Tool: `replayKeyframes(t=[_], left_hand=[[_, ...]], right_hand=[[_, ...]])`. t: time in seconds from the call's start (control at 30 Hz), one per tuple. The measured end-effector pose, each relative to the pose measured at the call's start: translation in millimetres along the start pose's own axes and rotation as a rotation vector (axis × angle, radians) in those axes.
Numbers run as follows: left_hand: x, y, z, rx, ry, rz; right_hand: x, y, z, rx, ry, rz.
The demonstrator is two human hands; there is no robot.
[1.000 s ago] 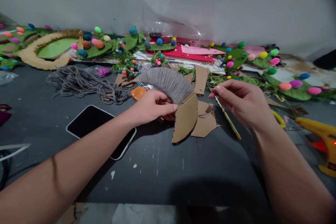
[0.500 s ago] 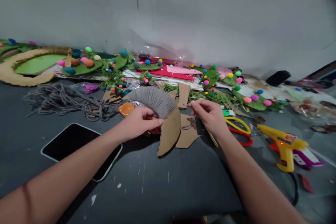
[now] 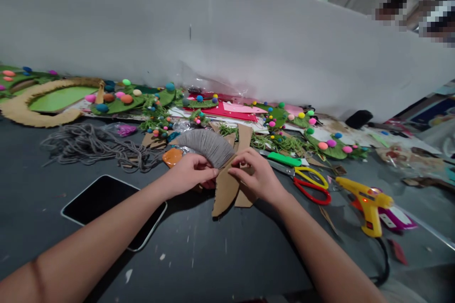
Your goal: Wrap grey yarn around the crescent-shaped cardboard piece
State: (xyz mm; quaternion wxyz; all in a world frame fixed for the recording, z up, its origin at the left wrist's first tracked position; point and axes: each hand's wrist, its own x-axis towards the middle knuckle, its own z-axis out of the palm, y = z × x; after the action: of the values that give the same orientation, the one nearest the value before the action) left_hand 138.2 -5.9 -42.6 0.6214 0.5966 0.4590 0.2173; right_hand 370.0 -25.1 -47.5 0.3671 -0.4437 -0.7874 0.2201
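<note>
My left hand (image 3: 194, 173) grips a curved cardboard piece (image 3: 226, 189) from its inner side, thumb on top. Grey yarn (image 3: 208, 144) is wound tightly around the upper part of the curve, while the lower end is bare brown cardboard. At the right edge of the piece, just below the last turns, is my right hand (image 3: 256, 173). Its thumb and fingers are curled in a pinch on the yarn; the strand itself is too fine to make out there. A loose heap of grey yarn (image 3: 95, 144) lies to the left.
Left front lies a tablet-like device (image 3: 101, 199). Right of my hands are scissors (image 3: 313, 184), a green-handled cutter (image 3: 284, 158) and a yellow glue gun (image 3: 366, 203) with a lit red light. Pompom-decorated leaves (image 3: 135, 99) and a tan ring (image 3: 21, 106) line the wall.
My right hand has moved left, from beside the cardboard onto its right edge. The left hand keeps its grip. The view has shifted, showing more above the wall at right.
</note>
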Motion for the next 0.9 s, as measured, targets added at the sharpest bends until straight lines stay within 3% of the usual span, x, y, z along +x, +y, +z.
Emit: replayKeyframes(t=[0.17,0.33,0.47,0.57,0.8,0.9], left_hand=[[-2,3,2.1,-0.026,0.000,0.019],[-4,7,3.5,-0.032,0.007,0.022],[-3,5,3.3,-0.024,0.006,0.020],[-2,3,2.8,-0.019,0.004,0.028],[-3,1,2.9,0.000,-0.012,0.071],[-4,1,3.6,0.004,-0.013,0.079]], right_hand=[[1,16,-5,-0.058,0.121,0.134],[2,35,-27,-0.026,0.320,0.295],[2,38,-39,-0.004,0.429,0.339],[3,31,-39,0.009,0.409,0.319],[-2,-6,-41,-0.023,0.177,0.151],[3,-16,-39,0.002,0.270,0.103]])
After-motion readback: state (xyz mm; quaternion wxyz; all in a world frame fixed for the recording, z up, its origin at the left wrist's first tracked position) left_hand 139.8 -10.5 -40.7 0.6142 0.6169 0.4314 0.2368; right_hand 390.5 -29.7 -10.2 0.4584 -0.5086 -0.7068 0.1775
